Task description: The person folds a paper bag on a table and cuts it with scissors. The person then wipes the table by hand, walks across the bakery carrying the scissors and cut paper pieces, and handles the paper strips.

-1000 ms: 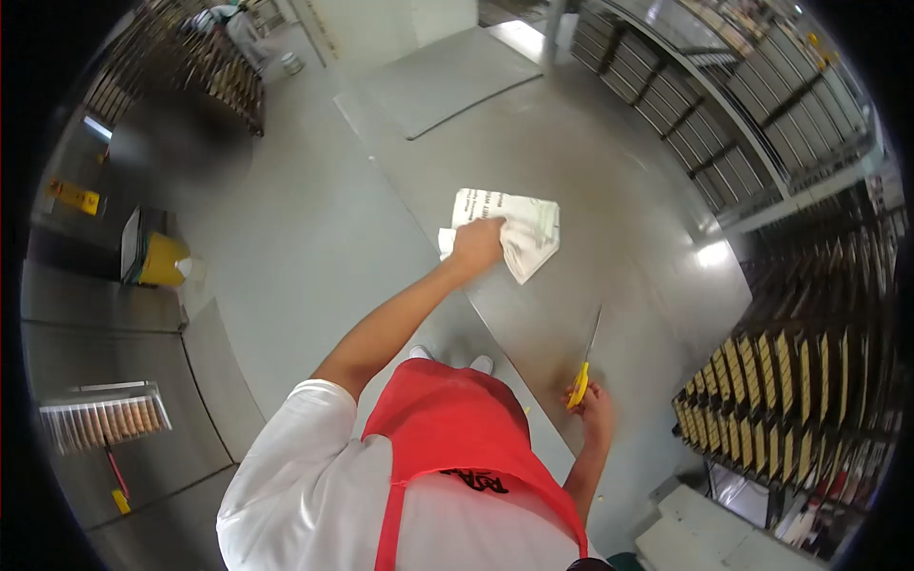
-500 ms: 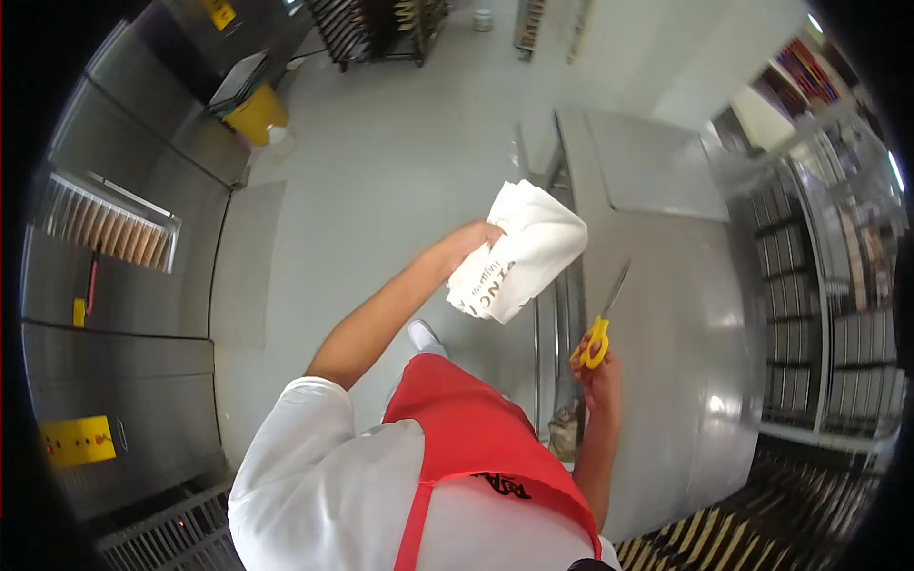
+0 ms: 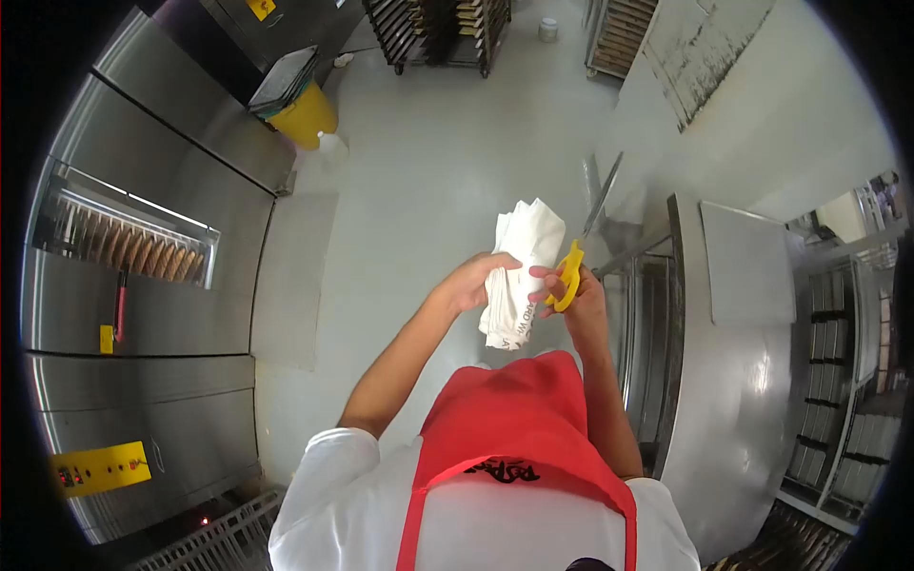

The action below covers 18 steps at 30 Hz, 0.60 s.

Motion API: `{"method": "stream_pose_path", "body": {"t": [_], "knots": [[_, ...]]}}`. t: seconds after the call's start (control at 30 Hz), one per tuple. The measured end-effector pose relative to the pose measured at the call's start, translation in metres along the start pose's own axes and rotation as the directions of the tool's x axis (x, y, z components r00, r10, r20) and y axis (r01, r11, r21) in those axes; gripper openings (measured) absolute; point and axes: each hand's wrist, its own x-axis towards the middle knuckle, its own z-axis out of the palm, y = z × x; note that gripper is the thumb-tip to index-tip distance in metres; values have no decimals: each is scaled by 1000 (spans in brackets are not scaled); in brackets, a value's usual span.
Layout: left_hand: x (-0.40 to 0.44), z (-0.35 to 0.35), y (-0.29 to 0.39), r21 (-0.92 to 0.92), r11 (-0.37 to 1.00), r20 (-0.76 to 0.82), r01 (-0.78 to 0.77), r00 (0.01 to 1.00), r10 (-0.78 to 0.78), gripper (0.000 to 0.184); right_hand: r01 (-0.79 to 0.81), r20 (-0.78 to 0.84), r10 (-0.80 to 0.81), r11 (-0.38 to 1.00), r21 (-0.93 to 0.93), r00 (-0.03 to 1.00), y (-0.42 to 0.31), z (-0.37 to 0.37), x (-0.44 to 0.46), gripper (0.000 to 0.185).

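In front of my red apron, my left hand (image 3: pixel 471 283) is closed around a folded white sack (image 3: pixel 526 231) with dark printed lettering, its thumb lying on top. My right hand (image 3: pixel 585 303) grips a pair of scissors (image 3: pixel 570 276) by the yellow handles. The long metal blades point up and away from me, apparently together. Fingertips of the right hand also reach the right side of the sack, so both hands meet at it. The layers of the sack show along its upper and lower edges.
A steel worktable (image 3: pixel 728 381) stands to my right, with a rack (image 3: pixel 833 381) beyond it. Steel ovens (image 3: pixel 152 381) line the left, bread behind one window. Ahead are a yellow bin (image 3: pixel 307 116), a wheeled tray rack (image 3: pixel 438 33) and a small white tub (image 3: pixel 547 29) on the floor.
The right hand has brought the scissors up from beside the worktable to the sack. The sack has turned more upright and looks narrower. My view has shifted, with the table now farther right.
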Motion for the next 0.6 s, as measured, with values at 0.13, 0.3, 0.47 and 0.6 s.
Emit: {"method": "stream_pose_path", "body": {"t": [0.13,0.3,0.47,0.6], "knots": [[36,-43,49,252,968,-55,-16,998,31,42,-42,61,46,998,-55,997,18,10,77,31],[126,-102,101,680,730,-145,-71,962,229,40,-159,146,166,986,-57,975,39,15,202,41],[166,-134,193,705,706,-247,-67,910,333,35,-237,303,256,966,-99,918,22,37,338,37],[184,-165,269,633,774,-379,-24,863,336,37,-294,479,343,939,-177,808,8,75,436,32]]}}
